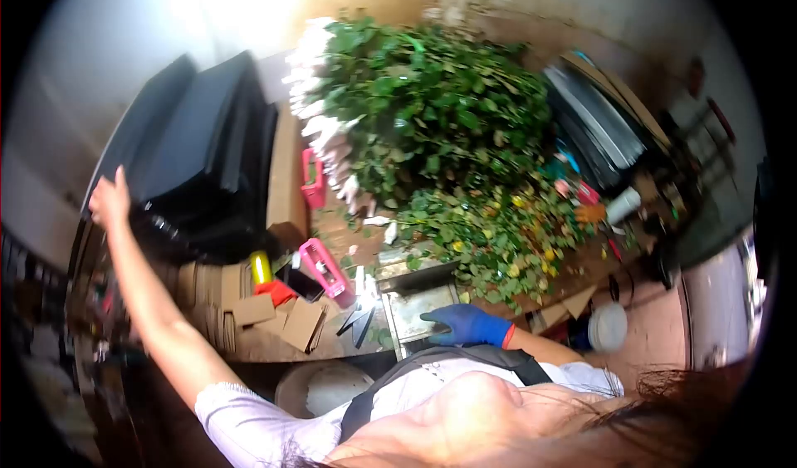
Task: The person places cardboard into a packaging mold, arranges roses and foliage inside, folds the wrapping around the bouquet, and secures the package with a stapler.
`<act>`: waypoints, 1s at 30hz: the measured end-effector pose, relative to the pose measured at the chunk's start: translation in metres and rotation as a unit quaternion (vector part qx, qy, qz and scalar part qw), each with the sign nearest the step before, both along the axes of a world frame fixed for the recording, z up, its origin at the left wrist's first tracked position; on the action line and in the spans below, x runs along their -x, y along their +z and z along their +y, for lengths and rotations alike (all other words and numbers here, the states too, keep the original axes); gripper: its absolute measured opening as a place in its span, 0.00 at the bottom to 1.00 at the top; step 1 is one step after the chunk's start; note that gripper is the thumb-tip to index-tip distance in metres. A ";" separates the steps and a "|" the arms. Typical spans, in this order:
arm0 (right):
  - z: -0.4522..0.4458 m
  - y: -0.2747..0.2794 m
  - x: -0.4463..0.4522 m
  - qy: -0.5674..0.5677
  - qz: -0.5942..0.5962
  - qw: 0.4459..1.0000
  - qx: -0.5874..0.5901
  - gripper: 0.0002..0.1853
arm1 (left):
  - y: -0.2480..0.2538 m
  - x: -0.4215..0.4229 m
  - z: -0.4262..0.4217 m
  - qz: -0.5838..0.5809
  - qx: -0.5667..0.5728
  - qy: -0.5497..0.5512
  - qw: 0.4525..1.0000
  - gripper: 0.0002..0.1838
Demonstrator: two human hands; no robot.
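My bare left hand (110, 200) reaches far out to the left, at the outer edge of a stack of black plastic sheets (187, 136). Its thumb points up and the other fingers curl in; what they hold, if anything, is hidden. Close to my body, my right hand (471, 325), in a blue glove with a red cuff, lies with fingers stretched over a metal frame (407, 306) at the bench edge. Scissors (359, 323) lie left of this frame. Behind it rises a big pile of leafy green stems (440, 102), with pale wrapped flower heads (311, 94) along its left side.
Pink plastic holders (325, 270), a yellow roll (261, 267) and cardboard pieces (303, 325) crowd the bench's left front. Loose leaves (506, 244) cover its right part. More sheets (594, 119) lean at the back right. A white bucket (608, 327) stands lower right.
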State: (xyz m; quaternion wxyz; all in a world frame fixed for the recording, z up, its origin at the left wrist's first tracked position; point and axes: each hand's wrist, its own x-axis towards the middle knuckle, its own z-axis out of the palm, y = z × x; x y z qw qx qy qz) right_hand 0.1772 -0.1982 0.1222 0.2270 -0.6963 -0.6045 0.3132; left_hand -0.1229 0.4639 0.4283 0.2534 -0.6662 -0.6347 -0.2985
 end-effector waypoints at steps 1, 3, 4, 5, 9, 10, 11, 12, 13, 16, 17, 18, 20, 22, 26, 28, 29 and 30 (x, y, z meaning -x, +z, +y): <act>-0.001 0.002 0.001 -0.013 0.007 0.999 0.030 0.33 | 0.013 -0.012 -0.016 0.039 0.074 0.028 0.996 0.25; -0.003 -0.009 0.001 -0.027 -0.009 0.999 0.035 0.36 | -0.001 0.004 0.028 0.104 -0.024 0.017 0.994 0.17; -0.005 -0.020 0.000 -0.038 -0.020 0.999 -0.010 0.37 | 0.000 0.003 0.030 0.102 -0.027 0.010 0.994 0.15; -0.007 -0.027 0.002 -0.047 -0.030 0.997 -0.055 0.38 | 0.004 0.003 0.033 0.103 -0.030 0.005 0.994 0.12; -0.006 -0.025 0.002 -0.047 -0.049 0.997 -0.035 0.37 | 0.016 0.018 0.051 0.133 -0.019 -0.056 0.989 0.11; -0.007 -0.023 0.003 -0.051 -0.056 0.996 -0.045 0.37 | 0.023 0.021 0.043 0.128 0.011 -0.080 0.989 0.13; -0.007 -0.025 0.002 -0.048 -0.051 0.997 -0.044 0.37 | 0.026 0.033 0.063 0.096 0.019 -0.136 0.986 0.14; -0.006 -0.019 0.002 -0.043 -0.039 0.998 -0.016 0.37 | 0.038 0.031 0.046 0.087 -0.021 -0.173 0.981 0.15; -0.004 -0.007 0.003 -0.037 -0.028 0.999 0.010 0.36 | 0.047 0.025 0.017 0.076 -0.061 -0.210 0.973 0.17; 0.017 0.011 0.017 -0.017 -0.041 0.990 -0.133 0.40 | 0.040 -0.014 -0.070 -0.101 -0.095 -0.408 0.903 0.17; 0.028 0.016 0.024 -0.012 -0.054 0.972 -0.229 0.43 | 0.034 -0.028 -0.113 -0.160 -0.106 -0.463 0.866 0.17; 0.041 0.047 0.032 -0.049 -0.025 0.964 -0.262 0.46 | 0.025 -0.049 -0.182 -0.171 -0.073 -0.552 0.813 0.14; 0.065 0.110 0.039 -0.099 -0.034 0.926 -0.363 0.52 | -0.006 -0.096 -0.326 -0.194 -0.077 -0.622 0.754 0.19; 0.079 0.141 0.035 -0.130 -0.081 0.870 -0.468 0.55 | -0.044 -0.122 -0.400 -0.191 -0.120 -0.689 0.689 0.23; 0.064 0.161 -0.009 -0.134 -0.130 0.843 -0.505 0.37 | -0.089 -0.151 -0.480 -0.238 -0.047 -0.841 0.484 0.30; 0.031 0.161 -0.040 -0.134 -0.087 0.862 -0.481 0.30 | -0.088 -0.158 -0.485 -0.167 -0.153 -0.844 0.486 0.31; 0.011 0.163 -0.050 -0.160 -0.072 0.865 -0.471 0.29 | -0.090 -0.156 -0.477 -0.128 -0.255 -0.788 0.545 0.31; -0.008 0.166 -0.060 -0.184 -0.065 0.858 -0.475 0.29 | -0.087 -0.151 -0.462 -0.108 -0.281 -0.720 0.625 0.35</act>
